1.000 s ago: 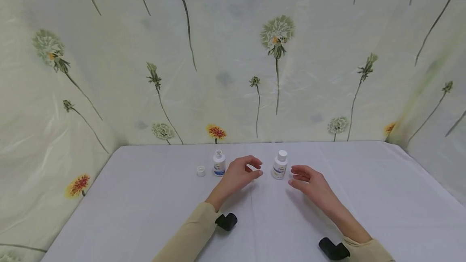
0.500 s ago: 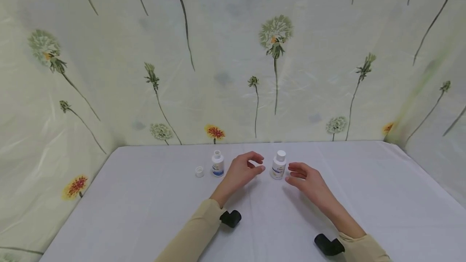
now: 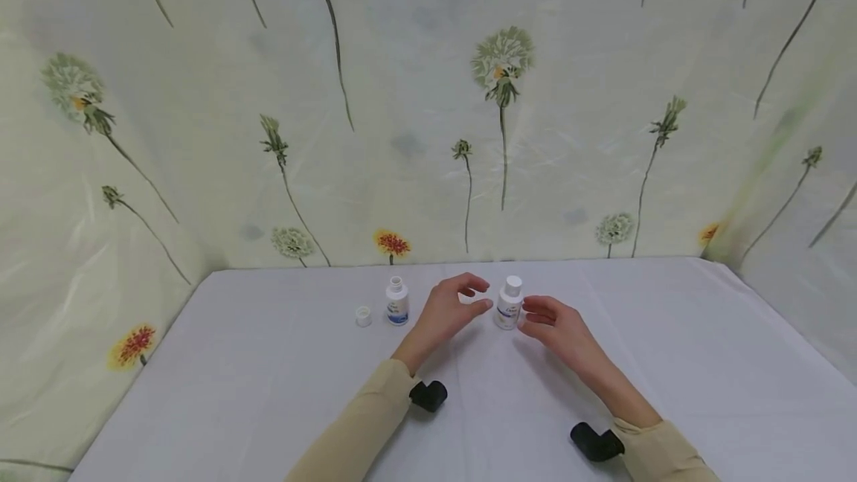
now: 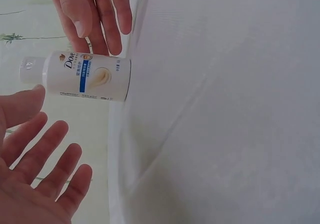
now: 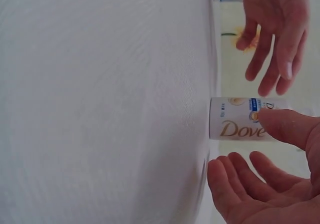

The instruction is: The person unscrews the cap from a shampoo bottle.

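Observation:
A small white Dove bottle (image 3: 508, 307) with its cap on stands upright on the white-covered table between both hands. My left hand (image 3: 450, 309) is at its left, fingers loosely bent, thumb toward the bottle's side. From the right my right hand (image 3: 559, 329) comes close, its fingertips right at the bottle. In the left wrist view the bottle (image 4: 90, 77) shows its printed label, and my left hand (image 4: 40, 159) has its fingers spread. The right wrist view has my right thumb overlapping the bottle (image 5: 235, 119), the fingers of my right hand (image 5: 265, 189) below it.
A second white bottle (image 3: 397, 302), its neck bare, stands left of my left hand. Beside it on the tablecloth (image 3: 281, 378) lies a small white cap (image 3: 364, 316). Behind the table hangs a dandelion-patterned sheet (image 3: 415, 95).
Both hands have closed in on the capped bottle, the left moving right and the right moving left. The bottles and loose cap stay put on the table while the head view shifts slightly.

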### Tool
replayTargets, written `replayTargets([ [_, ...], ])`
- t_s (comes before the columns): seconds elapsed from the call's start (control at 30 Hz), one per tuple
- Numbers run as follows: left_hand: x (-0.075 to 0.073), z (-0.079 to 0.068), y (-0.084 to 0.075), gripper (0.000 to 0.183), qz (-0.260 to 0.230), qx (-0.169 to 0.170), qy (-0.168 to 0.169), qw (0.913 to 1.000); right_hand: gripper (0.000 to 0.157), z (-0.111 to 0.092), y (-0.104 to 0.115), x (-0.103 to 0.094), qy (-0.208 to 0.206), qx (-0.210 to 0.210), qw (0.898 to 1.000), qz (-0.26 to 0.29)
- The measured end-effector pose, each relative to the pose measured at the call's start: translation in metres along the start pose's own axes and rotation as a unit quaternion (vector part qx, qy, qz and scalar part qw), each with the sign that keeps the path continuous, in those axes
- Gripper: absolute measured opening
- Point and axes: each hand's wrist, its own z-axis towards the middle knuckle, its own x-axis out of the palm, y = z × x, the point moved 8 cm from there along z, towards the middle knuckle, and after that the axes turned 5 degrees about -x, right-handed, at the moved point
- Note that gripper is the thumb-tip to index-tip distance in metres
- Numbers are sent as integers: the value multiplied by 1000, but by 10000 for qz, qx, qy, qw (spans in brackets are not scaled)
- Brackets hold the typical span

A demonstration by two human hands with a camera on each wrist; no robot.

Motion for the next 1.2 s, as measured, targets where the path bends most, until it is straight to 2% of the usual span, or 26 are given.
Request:
replayTargets([
  [0.47, 5, 5, -5, 30, -157, 119, 88, 9998, 56, 8, 5, 6, 30, -80, 9998, 202],
  [0.93, 14, 11, -20, 29, -484, 253, 143, 9984, 54, 13, 3, 7, 54, -193, 9995, 258],
  [1.2, 16, 13, -23, 29, -594, 308, 110, 9977, 53, 15, 4, 7, 121, -218, 9995, 207],
])
